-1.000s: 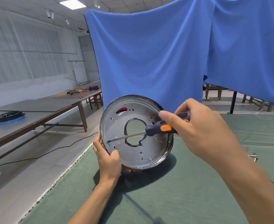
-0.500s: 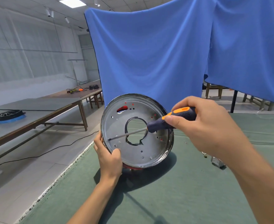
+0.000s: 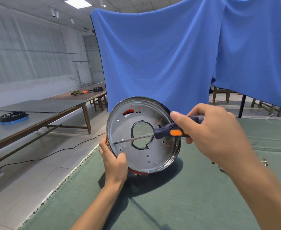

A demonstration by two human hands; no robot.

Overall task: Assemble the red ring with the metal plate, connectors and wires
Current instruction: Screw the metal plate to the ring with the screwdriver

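R. hand (image 3: 219, 135): fingers (image 3: 179, 120) curled round the screwdriver (image 3: 174, 131) handle, thumb on top; shaft ran left across the plate's centre hole, tip seated at a screw position near the left rim. L. hand (image 3: 115, 161): fingers gripped the left-lower edge of the metal plate (image 3: 136, 151), thumb on the front face, remaining fingers behind, not visible.

Plate stood on edge, tilted, concave face toward the wearer, lower rim resting on the counter (image 3: 194, 196) w/ green cloth. Red ring (image 3: 137, 172) sat behind the plate; only a sliver showed under the lower rim, plus red through slots and holes in the plate. Connectors and wires: not identifiable here; small loose hardware (image 3: 265, 162) lay on the cloth at right, too small to tell.

Step in hand, judged: driving a fixing screw thru plate into ring. Recommended: keep shaft square to the plate face; apply axial pressure before turning; L. hand to brace against that thrust so the assy does not roll; stop at snug, since over-torque may strip the ring material.
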